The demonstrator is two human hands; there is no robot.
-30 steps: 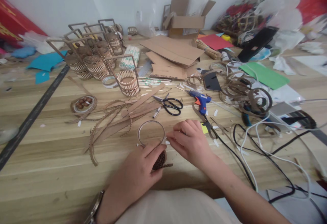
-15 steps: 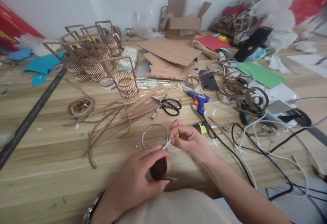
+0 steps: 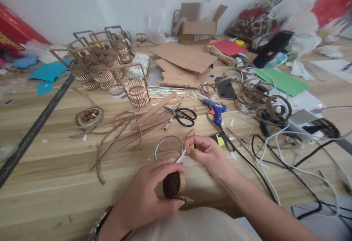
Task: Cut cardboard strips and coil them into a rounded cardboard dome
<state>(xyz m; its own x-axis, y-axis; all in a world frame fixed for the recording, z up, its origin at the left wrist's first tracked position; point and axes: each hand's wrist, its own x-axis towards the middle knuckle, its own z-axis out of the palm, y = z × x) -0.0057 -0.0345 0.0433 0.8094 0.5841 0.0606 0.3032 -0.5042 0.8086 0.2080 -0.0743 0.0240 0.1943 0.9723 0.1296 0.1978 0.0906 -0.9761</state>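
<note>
My left hand (image 3: 147,191) is wrapped round a dark brown coil of corrugated paper strip (image 3: 171,186), its loose end sticking out near the thumb. My right hand (image 3: 207,156) pinches the tip of a narrow white strip (image 3: 180,158) between thumb and forefinger. The strip's lower end reaches the fingertips of my left hand, just above the coil. Behind both hands a roll of tape (image 3: 155,148) lies on the table, partly hidden by my left fingers.
Scissors (image 3: 186,117) and a blue glue gun (image 3: 216,110) lie beyond my hands. Corrugated strips (image 3: 99,167) spread to the left. Small lidded baskets (image 3: 103,75) with handles stand at back left. Cables (image 3: 275,171) and curled brown strips (image 3: 251,94) fill the right.
The whole view has shifted slightly. My hands keep nearly the same hold, with the white strip still pinched above the brown coil.
</note>
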